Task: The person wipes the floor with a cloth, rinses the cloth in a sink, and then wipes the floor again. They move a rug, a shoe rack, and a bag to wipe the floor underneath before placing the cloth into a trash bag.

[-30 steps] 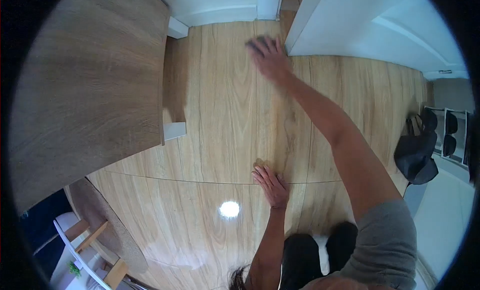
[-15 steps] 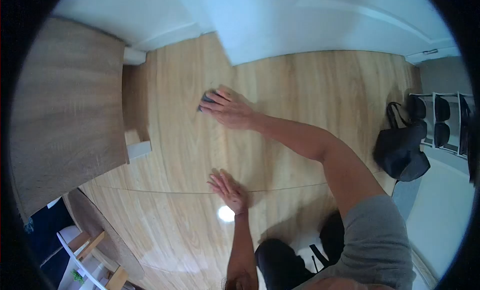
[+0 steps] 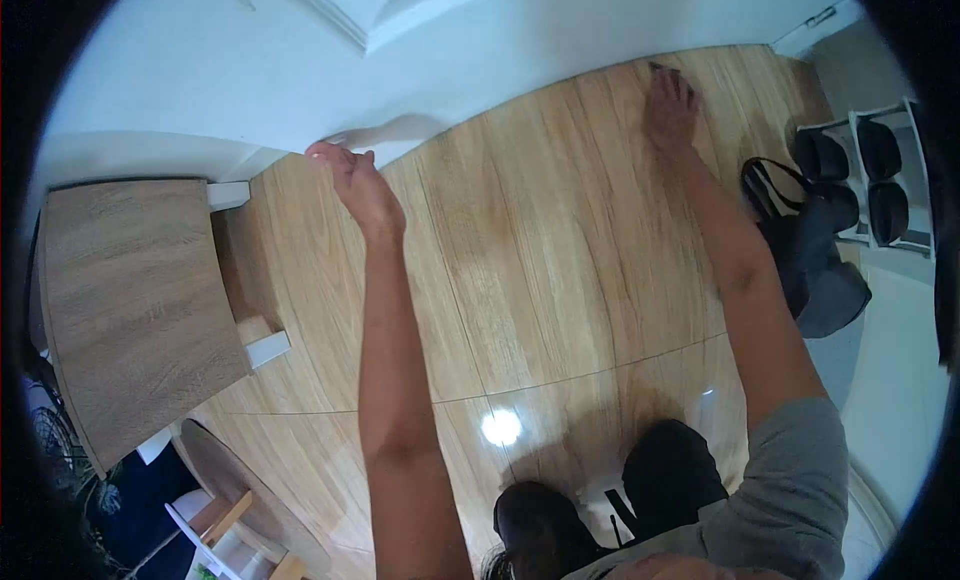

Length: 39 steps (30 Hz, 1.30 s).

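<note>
My left hand [image 3: 368, 195] reaches forward to the free edge of the white door [image 3: 560, 35], with its fingers curled at the door's lower corner. My right hand [image 3: 672, 115] is pressed down on the wood-look floor [image 3: 540, 250], close to the bottom of the door. Under its fingertips shows a small dark cloth [image 3: 660, 68], mostly hidden by the hand; its exact kind is hard to make out.
A wood-grain bench or cabinet [image 3: 140, 300] with white feet stands at left. On the right are a black bag [image 3: 800, 255] and a white rack [image 3: 862, 180] holding dark shoes. My knees [image 3: 672, 470] rest at the bottom. A round brown mat [image 3: 235, 480] lies lower left.
The door has swung toward me. My left hand has left the floor and gone forward to the door's edge. My right hand has moved far right with the dark cloth.
</note>
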Motion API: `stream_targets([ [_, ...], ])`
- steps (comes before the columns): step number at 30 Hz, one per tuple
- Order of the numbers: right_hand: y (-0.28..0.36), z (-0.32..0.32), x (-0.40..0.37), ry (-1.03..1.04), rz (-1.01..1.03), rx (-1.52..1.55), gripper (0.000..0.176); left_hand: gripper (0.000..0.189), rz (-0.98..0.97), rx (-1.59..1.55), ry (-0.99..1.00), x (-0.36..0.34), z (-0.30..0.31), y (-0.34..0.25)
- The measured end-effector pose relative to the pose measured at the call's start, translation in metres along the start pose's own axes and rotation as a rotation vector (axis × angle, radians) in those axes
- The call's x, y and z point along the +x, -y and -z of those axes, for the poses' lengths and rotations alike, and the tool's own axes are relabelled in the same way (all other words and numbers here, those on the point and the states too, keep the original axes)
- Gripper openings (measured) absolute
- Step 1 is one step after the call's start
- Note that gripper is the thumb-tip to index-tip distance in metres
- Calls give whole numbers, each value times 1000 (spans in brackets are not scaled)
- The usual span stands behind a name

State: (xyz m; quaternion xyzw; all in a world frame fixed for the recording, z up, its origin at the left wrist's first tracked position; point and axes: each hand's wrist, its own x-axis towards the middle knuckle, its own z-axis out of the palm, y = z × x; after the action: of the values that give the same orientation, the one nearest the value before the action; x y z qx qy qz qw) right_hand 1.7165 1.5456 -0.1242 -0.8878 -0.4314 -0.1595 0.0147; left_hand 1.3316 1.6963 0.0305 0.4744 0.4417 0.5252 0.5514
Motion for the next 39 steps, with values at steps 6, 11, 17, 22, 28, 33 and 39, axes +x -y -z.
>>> stream_targets([
  [6,178,75,-92,-90,441,611,33,66,21,122,86,52,25,22],
  [11,273,106,-273,309,843,1033,46,77,134,200,120,60,4,-5],
  [17,139,130,-316,200,1558,922,45,78,84,195,186,39,-27,-13],
  [22,101,69,-131,71,902,657,43,58,-172,743,262,-36,-87,77],
  [28,-65,22,51,62,-21,240,45,54,-487,922,662,-129,-209,163],
  [33,-204,-33,109,53,-535,46,46,53,-489,1268,675,-147,-237,180],
  [39,-352,-92,160,81,-861,-120,59,56,-479,1240,689,-151,-245,174],
])
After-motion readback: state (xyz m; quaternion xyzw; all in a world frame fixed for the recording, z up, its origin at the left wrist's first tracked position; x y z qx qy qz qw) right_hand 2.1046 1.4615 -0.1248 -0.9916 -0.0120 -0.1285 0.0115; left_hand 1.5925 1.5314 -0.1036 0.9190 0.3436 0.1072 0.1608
